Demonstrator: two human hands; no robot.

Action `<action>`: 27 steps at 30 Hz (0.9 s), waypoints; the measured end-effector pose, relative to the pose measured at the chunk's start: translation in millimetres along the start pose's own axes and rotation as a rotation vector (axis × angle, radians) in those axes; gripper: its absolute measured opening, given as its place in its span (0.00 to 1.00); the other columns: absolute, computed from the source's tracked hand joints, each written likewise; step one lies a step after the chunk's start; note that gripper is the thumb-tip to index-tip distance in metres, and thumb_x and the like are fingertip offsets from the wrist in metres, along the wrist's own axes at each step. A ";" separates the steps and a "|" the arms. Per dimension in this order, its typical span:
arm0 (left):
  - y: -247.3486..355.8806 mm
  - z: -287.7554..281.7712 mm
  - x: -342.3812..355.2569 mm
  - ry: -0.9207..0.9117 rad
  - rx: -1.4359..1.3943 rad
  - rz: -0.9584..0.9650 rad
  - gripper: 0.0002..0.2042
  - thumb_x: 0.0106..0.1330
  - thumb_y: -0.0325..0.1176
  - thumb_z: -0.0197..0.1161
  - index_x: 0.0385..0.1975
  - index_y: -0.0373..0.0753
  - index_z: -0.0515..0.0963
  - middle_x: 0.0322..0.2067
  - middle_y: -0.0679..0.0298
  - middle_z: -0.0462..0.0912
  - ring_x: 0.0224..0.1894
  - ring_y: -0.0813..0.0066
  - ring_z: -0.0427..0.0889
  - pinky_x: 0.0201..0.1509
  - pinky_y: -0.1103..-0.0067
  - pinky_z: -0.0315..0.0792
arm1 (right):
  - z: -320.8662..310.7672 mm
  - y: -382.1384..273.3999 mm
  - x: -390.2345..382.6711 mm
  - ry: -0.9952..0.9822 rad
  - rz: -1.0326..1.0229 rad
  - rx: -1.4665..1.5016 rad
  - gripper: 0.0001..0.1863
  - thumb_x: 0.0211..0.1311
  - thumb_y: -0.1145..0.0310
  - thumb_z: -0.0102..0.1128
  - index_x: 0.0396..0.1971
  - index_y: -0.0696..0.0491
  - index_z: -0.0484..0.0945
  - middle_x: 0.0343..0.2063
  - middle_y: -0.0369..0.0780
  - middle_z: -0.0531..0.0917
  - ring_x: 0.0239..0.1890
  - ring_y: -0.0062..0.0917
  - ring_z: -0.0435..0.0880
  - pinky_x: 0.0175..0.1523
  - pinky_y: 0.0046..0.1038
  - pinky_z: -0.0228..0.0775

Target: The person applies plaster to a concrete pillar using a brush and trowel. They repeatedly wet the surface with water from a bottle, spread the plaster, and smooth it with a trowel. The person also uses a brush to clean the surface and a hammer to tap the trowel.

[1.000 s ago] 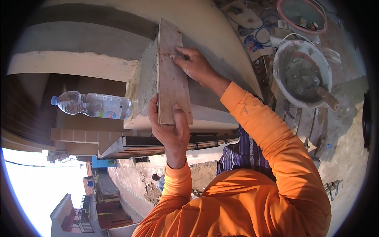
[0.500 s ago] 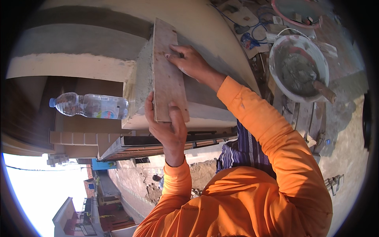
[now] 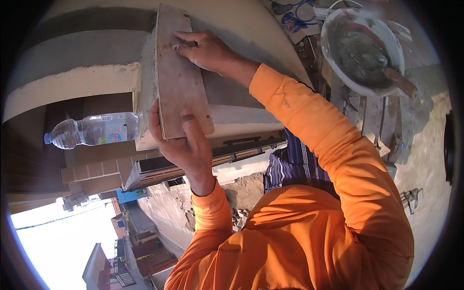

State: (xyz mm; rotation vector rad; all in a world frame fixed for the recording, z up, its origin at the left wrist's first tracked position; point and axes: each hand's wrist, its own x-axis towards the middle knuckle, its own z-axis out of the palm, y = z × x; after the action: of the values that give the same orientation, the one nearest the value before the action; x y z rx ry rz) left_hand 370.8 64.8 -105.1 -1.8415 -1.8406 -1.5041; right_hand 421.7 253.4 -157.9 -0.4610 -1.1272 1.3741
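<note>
A flat, pale wooden board [image 3: 176, 82] lies along the corner edge of a cement-coated ledge [image 3: 145, 92]. My left hand [image 3: 186, 150] grips the board's near end, fingers round its left edge and thumb on its face. Higher up, my right hand [image 3: 212, 53] holds the board, its finger and thumb bent against the face; the other fingers are partly hidden. Grey, plastered wall surface [image 3: 92, 48] runs off to the left of the board. Beside the ledge, a clear plastic bottle [image 3: 99, 129] with a blue cap appears on its side.
At the right stands a whitish bucket [image 3: 325, 53] of wet grey mortar [image 3: 355, 58], with a wooden-handled trowel [image 3: 401, 83] in it. Wooden planks [image 3: 372, 118] lie below the bucket. A blue cord [image 3: 302, 19] and bits of clutter lie at the top.
The board and both hands appear further left and higher in the picture. The bottle and bucket have also shifted in view, so the head has moved. Both hands still hold the board.
</note>
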 end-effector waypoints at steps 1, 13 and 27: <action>0.3 -0.9 -0.4 -0.004 0.004 -0.013 0.27 0.68 0.29 0.62 0.66 0.26 0.67 0.58 0.46 0.79 0.56 0.62 0.82 0.58 0.72 0.78 | -0.4 -1.6 -0.6 -0.017 0.006 0.008 0.32 0.69 0.57 0.65 0.69 0.57 0.74 0.49 0.49 0.86 0.51 0.30 0.85 0.60 0.28 0.74; -5.3 -5.6 1.9 -0.002 0.106 0.199 0.38 0.67 0.31 0.67 0.74 0.28 0.55 0.60 0.46 0.74 0.54 0.60 0.83 0.58 0.69 0.78 | -8.4 -11.9 1.1 -0.125 0.133 -0.097 0.34 0.72 0.47 0.63 0.71 0.49 0.73 0.63 0.51 0.78 0.66 0.36 0.76 0.69 0.33 0.67; -133.1 -80.2 -148.1 -0.578 0.264 -0.182 0.18 0.73 0.36 0.64 0.59 0.35 0.76 0.38 0.57 0.83 0.34 0.71 0.85 0.37 0.77 0.78 | -23.3 -15.2 24.4 -0.217 -0.031 -0.344 0.27 0.74 0.58 0.63 0.65 0.58 0.77 0.66 0.44 0.77 0.69 0.33 0.74 0.72 0.29 0.61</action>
State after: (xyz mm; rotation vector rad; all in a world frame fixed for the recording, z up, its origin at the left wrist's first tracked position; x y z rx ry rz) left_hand 256.4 -58.7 -238.3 -2.1665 -2.3636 -0.7440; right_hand 444.6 280.4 -147.1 -0.5457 -1.5545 1.2266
